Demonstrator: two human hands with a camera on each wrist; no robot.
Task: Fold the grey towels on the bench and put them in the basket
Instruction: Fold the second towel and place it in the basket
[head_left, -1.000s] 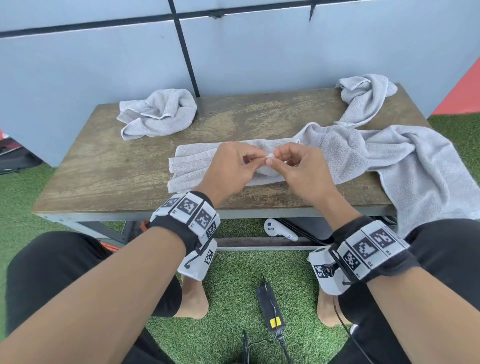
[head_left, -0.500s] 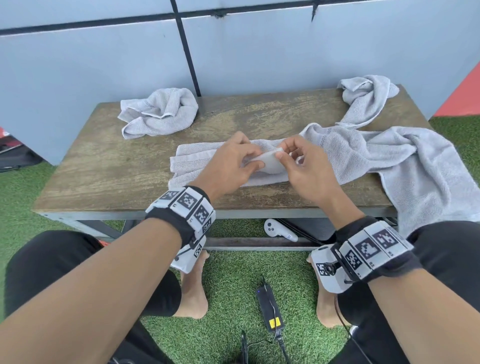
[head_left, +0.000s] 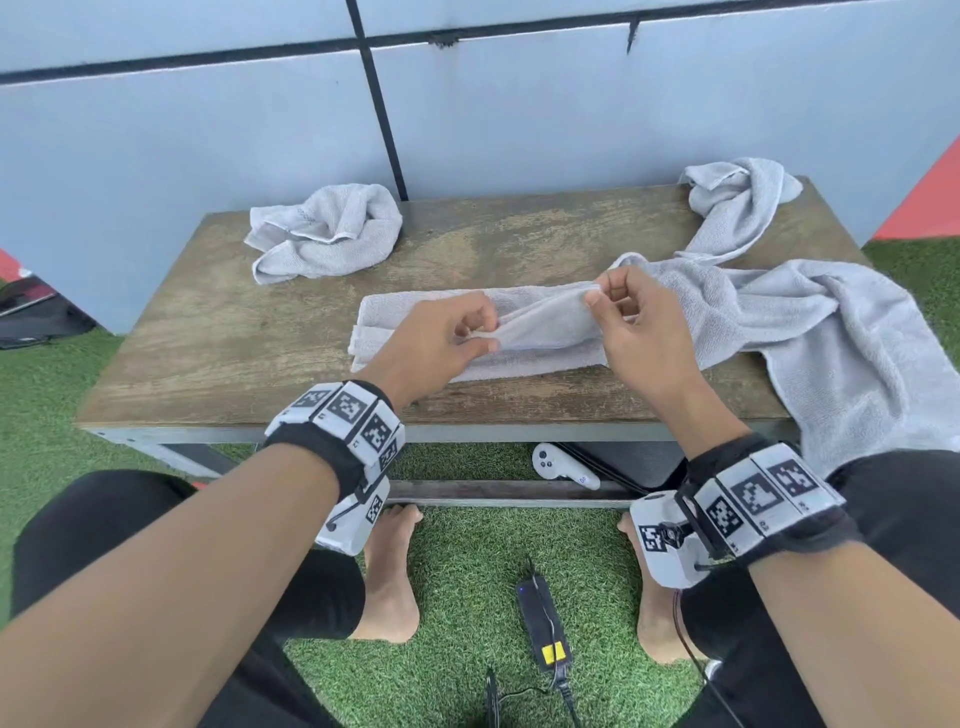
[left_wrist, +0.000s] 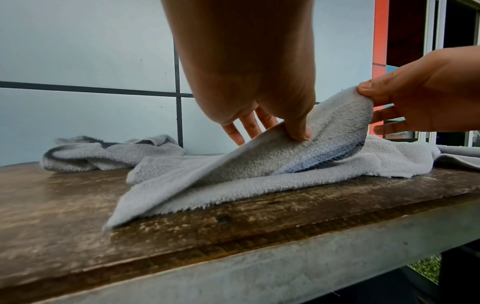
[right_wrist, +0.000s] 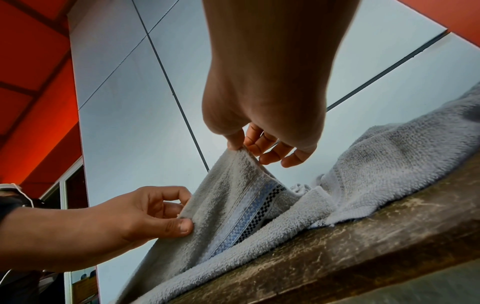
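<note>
Head view: your left hand (head_left: 441, 348) and right hand (head_left: 639, 332) each pinch the towel (head_left: 545, 322) edge with thumb and finger, lifting it off the bench (head_left: 234, 332).

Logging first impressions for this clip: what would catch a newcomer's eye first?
Both hands, left hand and right hand, pinch a lifted edge of the half-folded grey towel at mid-bench. A crumpled towel sits at the far left, and a large towel spills over the right edge.
</note>
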